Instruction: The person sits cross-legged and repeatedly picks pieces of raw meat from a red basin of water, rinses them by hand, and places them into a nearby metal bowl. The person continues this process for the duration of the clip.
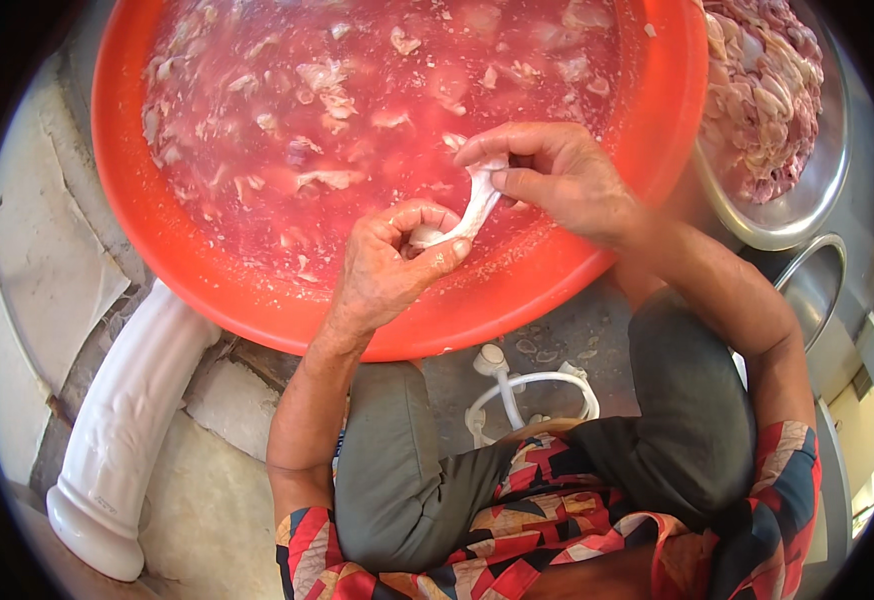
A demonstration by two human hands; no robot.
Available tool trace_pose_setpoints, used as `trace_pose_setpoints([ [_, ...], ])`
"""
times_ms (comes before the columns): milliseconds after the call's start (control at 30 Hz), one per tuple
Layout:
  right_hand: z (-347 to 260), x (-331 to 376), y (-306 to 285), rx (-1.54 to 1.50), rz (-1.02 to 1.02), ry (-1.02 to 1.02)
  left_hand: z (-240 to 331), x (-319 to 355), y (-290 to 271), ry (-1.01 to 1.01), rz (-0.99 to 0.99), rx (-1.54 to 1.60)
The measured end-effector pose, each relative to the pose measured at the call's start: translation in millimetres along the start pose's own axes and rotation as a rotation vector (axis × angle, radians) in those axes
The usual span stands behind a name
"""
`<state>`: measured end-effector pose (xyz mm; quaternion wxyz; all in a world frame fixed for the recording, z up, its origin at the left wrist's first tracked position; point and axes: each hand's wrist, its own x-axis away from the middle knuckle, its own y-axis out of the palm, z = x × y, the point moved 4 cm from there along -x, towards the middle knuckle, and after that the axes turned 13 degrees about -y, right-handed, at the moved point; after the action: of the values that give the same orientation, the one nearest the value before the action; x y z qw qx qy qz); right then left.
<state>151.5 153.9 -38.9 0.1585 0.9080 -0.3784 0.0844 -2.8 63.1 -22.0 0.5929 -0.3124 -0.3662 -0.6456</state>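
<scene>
The left hand [382, 265] and the right hand [562, 180] are above the near part of a big red tub [122, 130], a little right of its middle. Between them is a pale strip of meat [480, 200], slanting up from left to right. The left grip is closed on its lower end, the thumb pressed on top; the right grip pinches the upper end between thumb and fingers. The strip is above the pink water [287, 190] in the tub, inside the near edge.

Whitish scraps [329, 180] lie scattered across the water, out to the tub's left edge. Past the tub's right edge, a heap of pinkish meat [772, 100] fills a metal bowl [772, 236], and a second metal bowl [809, 300] is just nearer the person. By the tub's near left edge is a shiny white post [132, 430] with a raised pattern; I cannot tell whether the two touch. Just outside the near edge, between the person's knees in dark trousers [387, 460], a white hose [532, 380] lies curled on the floor [227, 490].
</scene>
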Motion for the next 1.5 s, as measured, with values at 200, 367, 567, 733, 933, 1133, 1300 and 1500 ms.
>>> trace_pose_setpoints([
  [200,-10.2,0.2,2.4,0.374,-0.311,-0.073,8.5,5.2,0.6,0.093,-0.011,-0.023],
  [367,-12.6,0.3,3.7,0.348,-0.332,-0.065,7.2,5.2,-4.1,0.237,0.050,-0.077],
  [567,-29.2,3.6,4.4,0.576,-0.226,-0.621,11.2,12.0,-7.6,0.399,0.265,-0.241],
  [733,-31.0,11.1,11.5,0.638,-0.303,-0.651,16.5,22.3,-6.8,0.586,0.414,-0.446],
  [933,-16.9,14.1,18.5,0.444,-0.323,-0.546,15.9,25.5,-4.2,0.582,0.378,-0.330],
  [1133,-17.5,14.4,17.5,0.342,-0.322,-0.464,20.1,27.4,1.3,0.537,0.401,-0.415],
  [1300,-14.1,14.8,14.4,0.062,-0.372,-0.288,5.5,19.5,-4.8,0.353,0.223,-0.187],
  [1500,-3.0,18.0,16.4,-0.568,-0.204,0.064,-2.6,14.8,-0.9,0.247,-0.001,0.105],
])
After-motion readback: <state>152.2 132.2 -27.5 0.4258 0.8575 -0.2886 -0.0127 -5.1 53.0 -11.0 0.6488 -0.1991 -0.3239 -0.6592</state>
